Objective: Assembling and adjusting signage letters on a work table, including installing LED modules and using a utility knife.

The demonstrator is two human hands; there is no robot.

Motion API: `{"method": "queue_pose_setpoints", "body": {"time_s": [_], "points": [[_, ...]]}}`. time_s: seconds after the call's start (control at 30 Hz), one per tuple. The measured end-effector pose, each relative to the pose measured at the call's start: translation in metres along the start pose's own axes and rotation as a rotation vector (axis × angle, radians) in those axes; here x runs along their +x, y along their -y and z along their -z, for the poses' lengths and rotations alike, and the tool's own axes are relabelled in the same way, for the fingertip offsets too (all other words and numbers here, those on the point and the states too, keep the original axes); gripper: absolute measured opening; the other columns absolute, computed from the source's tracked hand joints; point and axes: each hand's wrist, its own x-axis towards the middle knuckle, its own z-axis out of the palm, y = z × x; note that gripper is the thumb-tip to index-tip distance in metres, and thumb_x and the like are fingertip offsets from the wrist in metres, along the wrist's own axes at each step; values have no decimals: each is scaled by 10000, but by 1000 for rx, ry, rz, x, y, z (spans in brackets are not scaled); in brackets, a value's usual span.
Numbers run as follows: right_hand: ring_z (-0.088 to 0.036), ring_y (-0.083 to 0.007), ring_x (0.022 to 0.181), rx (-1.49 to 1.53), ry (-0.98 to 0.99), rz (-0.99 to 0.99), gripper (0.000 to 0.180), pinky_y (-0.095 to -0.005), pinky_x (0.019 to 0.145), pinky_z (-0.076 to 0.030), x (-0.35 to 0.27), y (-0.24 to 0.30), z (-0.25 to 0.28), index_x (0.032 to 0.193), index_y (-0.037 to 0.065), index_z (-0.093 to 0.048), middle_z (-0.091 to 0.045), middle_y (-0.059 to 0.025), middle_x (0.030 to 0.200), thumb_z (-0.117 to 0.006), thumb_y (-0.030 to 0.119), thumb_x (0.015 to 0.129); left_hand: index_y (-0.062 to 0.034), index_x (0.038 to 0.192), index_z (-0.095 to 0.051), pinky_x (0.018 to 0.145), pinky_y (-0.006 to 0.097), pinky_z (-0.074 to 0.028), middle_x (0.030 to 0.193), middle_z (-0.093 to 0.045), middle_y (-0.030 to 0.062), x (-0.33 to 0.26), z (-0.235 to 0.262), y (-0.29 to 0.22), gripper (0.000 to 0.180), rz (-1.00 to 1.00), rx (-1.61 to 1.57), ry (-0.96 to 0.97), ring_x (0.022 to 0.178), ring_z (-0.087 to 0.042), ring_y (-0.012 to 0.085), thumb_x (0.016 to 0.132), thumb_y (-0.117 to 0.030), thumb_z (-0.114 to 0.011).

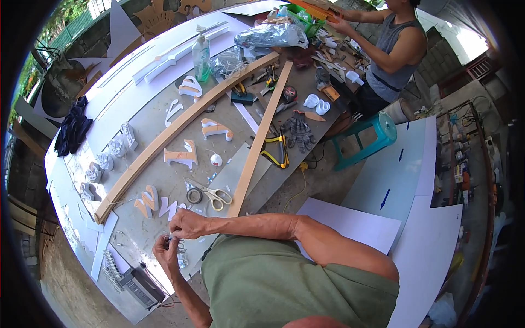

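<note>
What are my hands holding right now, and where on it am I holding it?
Both the left hand and right hand pinch something small and pale between the fingertips; what it is and which part cannot be told.

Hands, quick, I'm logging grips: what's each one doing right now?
Left hand: closed on a small clear piece.
Right hand: fingers pinched on the same piece.

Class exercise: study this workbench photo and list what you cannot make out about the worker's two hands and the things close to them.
Head view:
- The small pale piece pinched between left hand and right hand: too small to identify, fingers cover it.
- Left hand's palm: turned away.
- Table edge below the hands: hidden by the green shirt.
- Scissors: clear, but the tape roll beside them is blurry.
</note>
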Motion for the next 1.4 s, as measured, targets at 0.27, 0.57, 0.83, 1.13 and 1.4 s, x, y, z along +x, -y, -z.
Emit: {"method": "queue_pose_setpoints", "body": {"time_s": [0.27, 0.57, 0.83, 1.13, 1.4], "points": [[-607, -106, 592, 433, 190, -290, 153, -271, 530, -466, 1, 2, 18, 781, -18, -722, -676, -62, 659, -699, 106, 695, -5, 866, -653, 540, 191, -329, 709, -608, -21, -7, -8, -16, 98, -28, -88, 28, 599, -471, 21, 858, -87, -704], [-544, -105, 553, 698, 172, -465, 134, -269, 491, -415, -2, 2, 12, 785, -26, -673, -612, -40, 636, -683, 92, 723, -3, 872, -650, 579, 186, -367, 749, -646, 2, -1, -11, -8, 52, -59, -252, 16, 624, -528, 39, 834, -31, -673], [-540, -97, 668, 568, 263, -273, 171, -266, 568, -437, -2, -1, 20, 915, -15, -622, -596, -33, 726, -658, 120, 816, -13, 877, -662, 551, 190, -348, 728, -635, -12, 3, 9, -11, 98, -10, -148, 213, 605, -504, 32, 826, -90, -695], [-586, -177, 681, 223, 91, -167, 142, -329, 653, -485, -5, -7, 16, 931, 12, -637, -609, -74, 760, -587, 55, 805, -24, 900, -674, 568, 199, -355, 745, -651, -10, 6, 7, 1, 97, 101, -168, 160, 621, -522, 44, 875, -113, -701], [-646, -314, 810, -3, 118, -34, 199, -397, 740, -511, -15, -4, 5, 933, 31, -714, -660, -146, 828, -623, 156, 808, -25, 913, -679, 571, 198, -365, 779, -667, -6, 3, 7, 17, 111, 168, -128, 183, 635, -525, 36, 890, -125, -720]]}}
